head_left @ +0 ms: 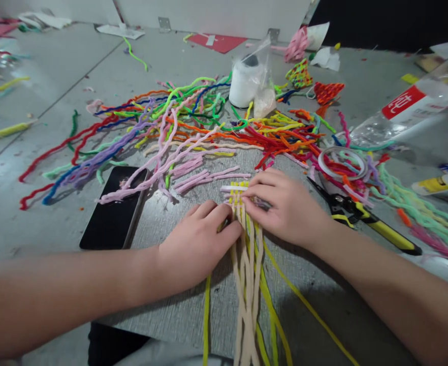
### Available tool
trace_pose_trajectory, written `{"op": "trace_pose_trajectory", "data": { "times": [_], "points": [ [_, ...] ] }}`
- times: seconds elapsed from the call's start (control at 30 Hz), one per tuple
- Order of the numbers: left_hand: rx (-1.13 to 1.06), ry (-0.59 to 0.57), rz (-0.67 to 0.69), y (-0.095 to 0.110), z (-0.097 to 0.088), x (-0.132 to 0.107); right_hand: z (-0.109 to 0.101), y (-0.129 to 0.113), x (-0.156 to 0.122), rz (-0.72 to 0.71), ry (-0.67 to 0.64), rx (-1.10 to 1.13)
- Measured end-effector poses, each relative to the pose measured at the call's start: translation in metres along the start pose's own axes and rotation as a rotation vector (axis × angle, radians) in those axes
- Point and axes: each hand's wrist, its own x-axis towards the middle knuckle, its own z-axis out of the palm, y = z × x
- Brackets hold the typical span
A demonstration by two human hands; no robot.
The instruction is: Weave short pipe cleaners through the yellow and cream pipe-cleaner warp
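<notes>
From where I stand, grey textured counter (159,223) gives passage between the black rectangular phone (108,214) and the left hand (197,239). Trailing beige and yellow fuzzy stems (249,307) obstruct the near centre; a multicoloured stem heap (170,117), the far side; black-and-yellow cutters (366,214), the outer side of the right hand (287,203).
</notes>
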Motion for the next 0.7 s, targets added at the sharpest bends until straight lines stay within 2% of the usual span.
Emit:
{"op": "trace_pose_trajectory", "data": {
  "times": [0.2,0.4,0.53,0.7],
  "points": [
    [-0.019,0.023,-0.024,-0.002,0.001,0.001,-0.004,-0.002,-0.003,0.030,-0.129,-0.022],
    [0.025,0.046,-0.027,0.000,-0.001,0.000,-0.007,-0.009,-0.005,0.031,-0.166,-0.043],
    [-0.028,0.020,0.023,0.002,-0.001,0.000,-0.007,-0.012,-0.005,0.033,-0.192,-0.033],
    [-0.098,0.078,0.026,0.004,-0.002,0.000,-0.005,-0.015,-0.005,0.048,-0.210,-0.009]
  ]
}}
